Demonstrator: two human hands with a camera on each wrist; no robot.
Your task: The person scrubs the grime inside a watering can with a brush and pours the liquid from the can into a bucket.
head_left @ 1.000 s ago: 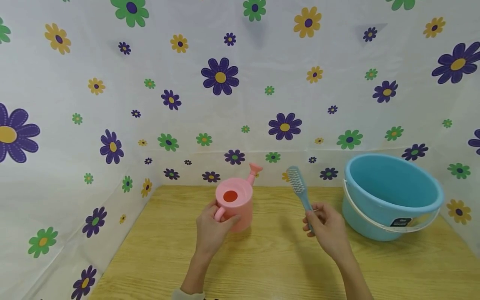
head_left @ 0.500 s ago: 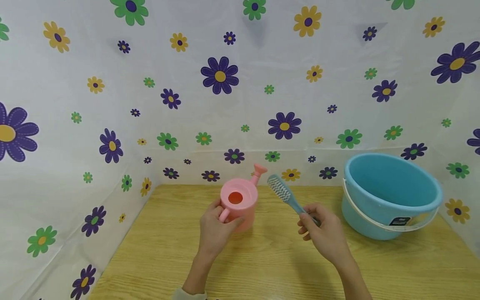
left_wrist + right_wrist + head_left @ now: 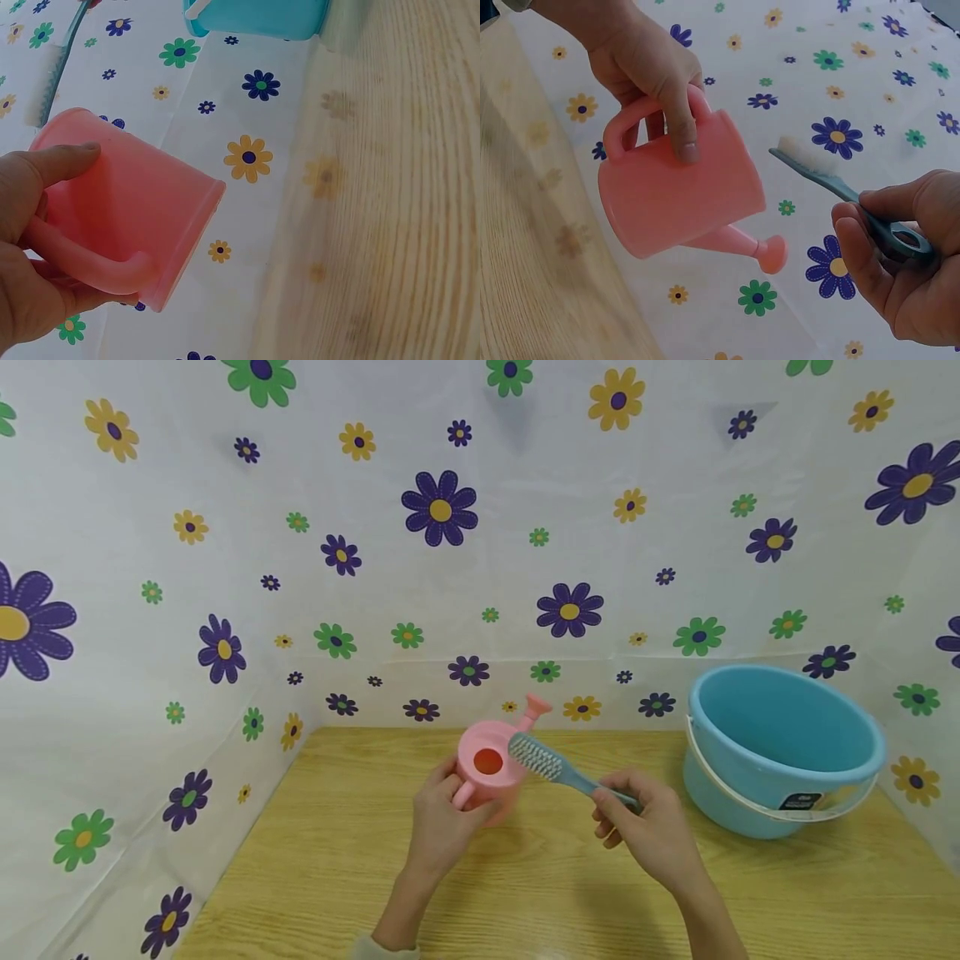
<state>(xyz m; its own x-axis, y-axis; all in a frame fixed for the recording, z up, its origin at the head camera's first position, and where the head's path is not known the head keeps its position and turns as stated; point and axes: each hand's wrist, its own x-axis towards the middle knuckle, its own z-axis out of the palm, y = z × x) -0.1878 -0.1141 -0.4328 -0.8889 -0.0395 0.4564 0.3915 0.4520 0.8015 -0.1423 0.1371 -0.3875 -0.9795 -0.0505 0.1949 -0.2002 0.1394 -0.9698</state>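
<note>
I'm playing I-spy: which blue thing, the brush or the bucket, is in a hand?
The brush, gripped by the right hand; the bucket stands on the table, untouched.

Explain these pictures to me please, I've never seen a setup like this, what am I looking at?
No machine here, just a person's two bare hands. The wide pictures come from a camera worn on the head, looking forward and down; the other two come from a camera on each wrist. The left hand grips a pink watering can by its handle, and the right hand holds a blue brush. On the wooden table stands a blue bucket; behind is a flowered sheet.
</note>
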